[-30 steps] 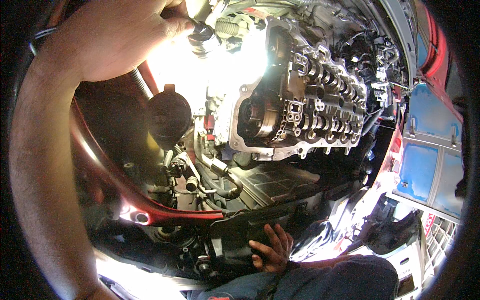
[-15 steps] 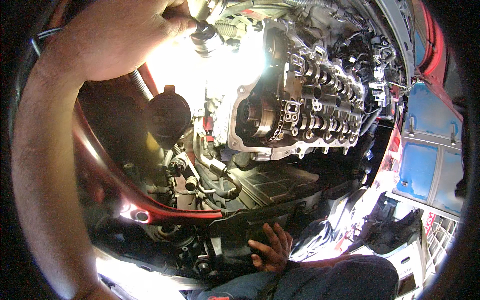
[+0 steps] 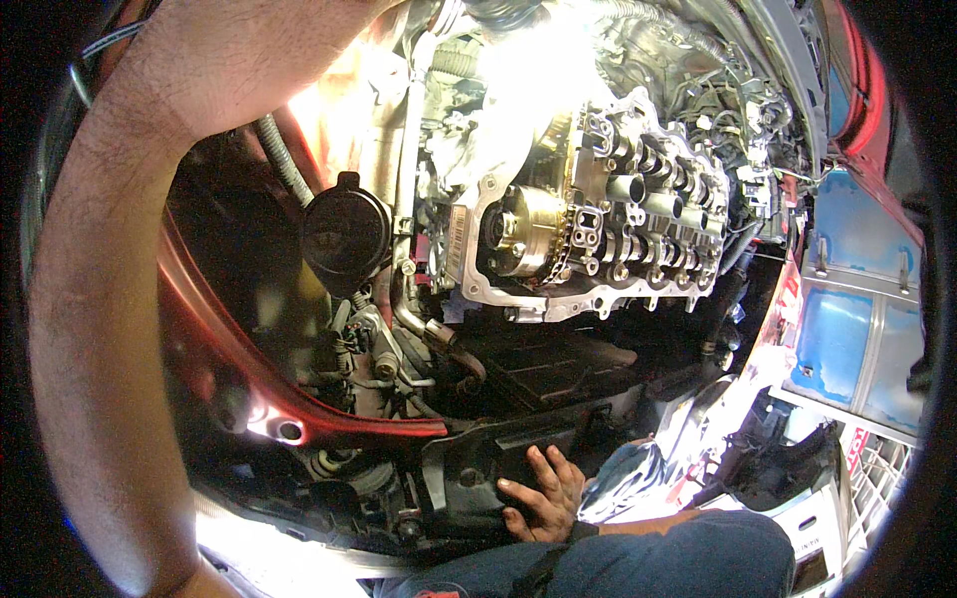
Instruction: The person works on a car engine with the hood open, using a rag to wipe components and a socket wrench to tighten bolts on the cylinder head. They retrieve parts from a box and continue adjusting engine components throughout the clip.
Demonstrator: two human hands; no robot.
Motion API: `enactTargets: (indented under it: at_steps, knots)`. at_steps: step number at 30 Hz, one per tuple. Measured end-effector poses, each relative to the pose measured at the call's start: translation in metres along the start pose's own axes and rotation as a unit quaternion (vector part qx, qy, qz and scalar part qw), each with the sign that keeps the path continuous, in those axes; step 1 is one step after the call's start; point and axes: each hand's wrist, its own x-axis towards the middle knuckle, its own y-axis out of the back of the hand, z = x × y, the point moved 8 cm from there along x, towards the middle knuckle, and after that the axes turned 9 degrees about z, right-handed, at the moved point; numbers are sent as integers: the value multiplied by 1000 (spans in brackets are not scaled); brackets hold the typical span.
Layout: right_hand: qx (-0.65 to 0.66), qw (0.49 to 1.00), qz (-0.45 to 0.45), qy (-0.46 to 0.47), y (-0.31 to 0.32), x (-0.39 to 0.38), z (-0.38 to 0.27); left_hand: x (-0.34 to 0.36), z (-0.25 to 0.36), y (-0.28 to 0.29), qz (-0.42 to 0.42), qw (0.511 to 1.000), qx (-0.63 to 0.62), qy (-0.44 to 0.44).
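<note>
My left arm reaches up along the left side, and my left hand [image 3: 334, 35] runs out past the upper edge, its fingers hidden. At the top edge shows the dark end of a flashlight [image 3: 503, 12], its beam glaring over an open engine. Lit below it is the cylinder head [image 3: 638, 204] with its cover off: camshafts, a timing chain [image 3: 568, 234] and a brassy cam gear [image 3: 523, 231] are exposed. My right hand [image 3: 548, 493] lies on a black plastic panel [image 3: 469, 478] at the front of the engine bay, fingers spread, holding nothing.
A round black cap [image 3: 346, 234] stands left of the engine beside pipes and hoses. The red body edge [image 3: 299, 409] curves around the left and front. Wiring [image 3: 758, 130] crowds the right. Blue-and-grey cabinet panels [image 3: 847, 259] and a white box [image 3: 812, 528] stand farther right.
The flashlight and my left hand have moved up and right, and the glare has shifted right over the engine. The cam gear is brighter now. My right hand stays in place.
</note>
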Motion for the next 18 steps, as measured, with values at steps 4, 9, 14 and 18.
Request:
enactTargets:
  at_steps: [4, 9, 14, 18]
  knots:
    - [5, 1000, 5, 1, 1, 0, 1, 7, -15, -4, -41, 998, 12, 48]
    - [12, 1000, 5, 10, 2, -1, 2, 4, -11, -13, -68, 996, 50, 12]
    - [-2, 998, 56, -7, -1, -4, 0, 4, -16, -15, -94, 991, 96, 9]
    - [-4, 998, 57, -22, -4, -8, 1, -4, -18, -11, -119, 983, 140, 23]
